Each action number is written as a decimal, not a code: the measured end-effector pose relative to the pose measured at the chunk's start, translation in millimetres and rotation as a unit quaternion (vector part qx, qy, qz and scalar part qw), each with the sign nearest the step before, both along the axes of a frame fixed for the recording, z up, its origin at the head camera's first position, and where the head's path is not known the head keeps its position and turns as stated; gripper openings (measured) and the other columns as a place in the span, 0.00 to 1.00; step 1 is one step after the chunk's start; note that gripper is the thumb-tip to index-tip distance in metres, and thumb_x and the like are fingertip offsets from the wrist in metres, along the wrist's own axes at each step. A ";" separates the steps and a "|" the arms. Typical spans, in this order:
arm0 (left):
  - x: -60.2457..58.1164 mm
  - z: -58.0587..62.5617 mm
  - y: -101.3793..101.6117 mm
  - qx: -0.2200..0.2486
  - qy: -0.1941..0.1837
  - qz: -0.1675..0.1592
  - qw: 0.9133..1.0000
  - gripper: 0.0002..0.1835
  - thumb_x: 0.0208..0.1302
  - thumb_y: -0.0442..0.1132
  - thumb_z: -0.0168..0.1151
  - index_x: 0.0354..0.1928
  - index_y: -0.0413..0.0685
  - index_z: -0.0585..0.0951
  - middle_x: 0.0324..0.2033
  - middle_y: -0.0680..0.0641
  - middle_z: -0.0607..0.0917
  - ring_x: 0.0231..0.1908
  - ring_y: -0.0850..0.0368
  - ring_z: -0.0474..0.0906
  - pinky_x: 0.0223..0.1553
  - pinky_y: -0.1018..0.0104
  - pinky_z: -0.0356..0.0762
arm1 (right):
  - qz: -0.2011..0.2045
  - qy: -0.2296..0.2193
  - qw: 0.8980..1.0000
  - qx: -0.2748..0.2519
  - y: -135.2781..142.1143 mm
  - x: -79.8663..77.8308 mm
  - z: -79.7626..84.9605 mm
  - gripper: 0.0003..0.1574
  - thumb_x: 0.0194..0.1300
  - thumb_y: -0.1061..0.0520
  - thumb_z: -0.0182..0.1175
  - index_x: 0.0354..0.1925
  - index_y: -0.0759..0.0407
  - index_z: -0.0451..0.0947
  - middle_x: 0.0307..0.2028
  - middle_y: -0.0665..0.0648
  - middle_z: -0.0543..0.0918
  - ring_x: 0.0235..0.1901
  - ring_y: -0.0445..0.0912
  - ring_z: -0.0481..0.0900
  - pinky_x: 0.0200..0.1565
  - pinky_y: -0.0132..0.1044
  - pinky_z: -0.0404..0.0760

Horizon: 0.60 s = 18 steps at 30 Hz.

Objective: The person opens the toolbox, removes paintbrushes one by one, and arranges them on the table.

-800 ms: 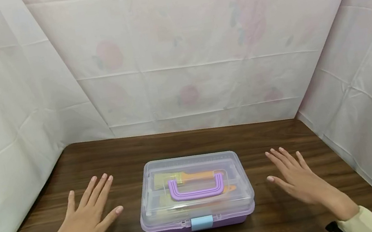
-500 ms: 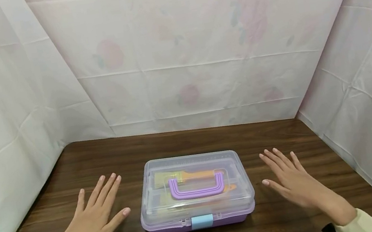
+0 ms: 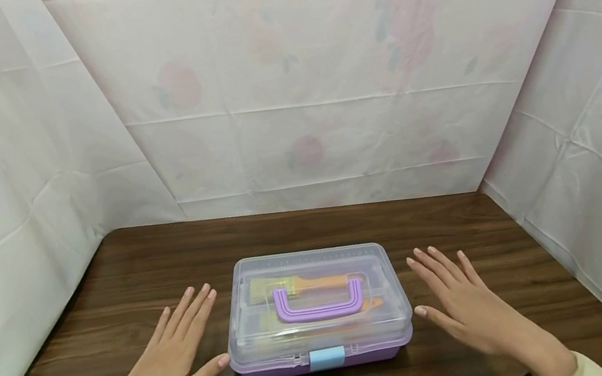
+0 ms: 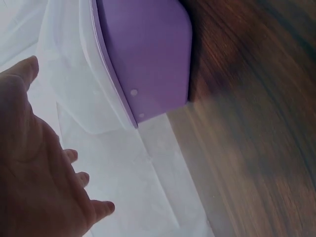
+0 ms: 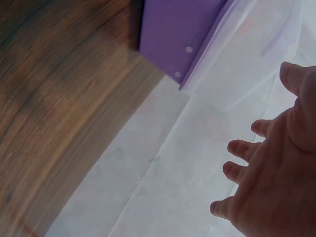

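Purple-based, clear-lidded box (image 3: 315, 316) sits at the middle of the dark wood table (image 3: 114, 295), and both hands have closed in on it since a moment ago. Left hand (image 3: 172, 365), fingers spread flat, thumb just beside the box's near left corner. Right hand (image 3: 464, 310) likewise spread, just beside the right end. Lilac handle (image 3: 318, 301) lies flat on the lid, blue latch (image 3: 326, 358) fastened, orange-handled brushes (image 3: 300, 287) inside.

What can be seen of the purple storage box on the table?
The storage box is rectangular, seemingly plastic, with a purple base and a clear lid. It is closed; a light blue latch sits at the middle front. A purple handle lies flat on the lid. Brushes with orange handles show through. It rests level on the wooden table, between the left hand and right hand, neither plainly touching it.
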<state>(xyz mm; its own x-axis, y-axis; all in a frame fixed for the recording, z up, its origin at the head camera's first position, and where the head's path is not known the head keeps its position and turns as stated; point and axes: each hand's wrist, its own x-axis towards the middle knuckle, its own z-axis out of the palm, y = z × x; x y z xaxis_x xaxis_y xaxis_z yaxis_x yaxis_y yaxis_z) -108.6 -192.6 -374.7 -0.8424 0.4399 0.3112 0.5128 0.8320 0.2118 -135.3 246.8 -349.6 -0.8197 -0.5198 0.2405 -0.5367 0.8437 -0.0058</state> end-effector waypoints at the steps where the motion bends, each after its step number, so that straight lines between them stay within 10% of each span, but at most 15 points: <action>1: 0.4 0.4 1.0 0.000 0.002 -0.004 1.000 0.44 0.58 0.57 0.51 0.68 0.53 0.40 0.67 0.53 0.42 0.66 0.52 0.34 0.63 0.61 0.27 | 0.004 0.005 1.000 0.003 -1.1 1.1 0.3 0.42 0.63 0.39 0.45 0.68 0.51 0.42 0.67 0.52 0.45 0.65 0.50 0.39 0.61 0.52 0.32; 10: 0.4 -0.1 8.3 0.017 0.008 -0.037 0.999 0.47 0.56 0.58 0.54 0.68 0.49 0.40 0.68 0.51 0.42 0.65 0.51 0.37 0.61 0.72 0.27 | 0.032 0.036 0.999 0.019 -12.0 10.5 0.5 0.43 0.62 0.39 0.47 0.67 0.52 0.45 0.67 0.52 0.47 0.65 0.49 0.42 0.61 0.53 0.36; 18: 0.2 -3.1 15.1 0.082 -0.059 -0.040 0.994 0.48 0.56 0.56 0.55 0.68 0.53 0.37 0.67 0.52 0.38 0.65 0.52 0.35 0.58 0.81 0.40 | 0.063 0.063 0.996 0.022 -21.1 16.9 -3.4 0.42 0.61 0.40 0.48 0.66 0.55 0.48 0.67 0.55 0.47 0.64 0.52 0.46 0.61 0.53 0.40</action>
<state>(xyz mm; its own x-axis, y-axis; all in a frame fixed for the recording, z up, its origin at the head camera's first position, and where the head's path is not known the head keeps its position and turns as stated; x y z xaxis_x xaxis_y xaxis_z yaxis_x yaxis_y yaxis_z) -108.4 -177.6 -377.7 -0.8415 0.4586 0.2855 0.5396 0.7393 0.4029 -118.3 225.7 -353.1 -0.7120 -0.6289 0.3123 -0.6325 0.7676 0.1039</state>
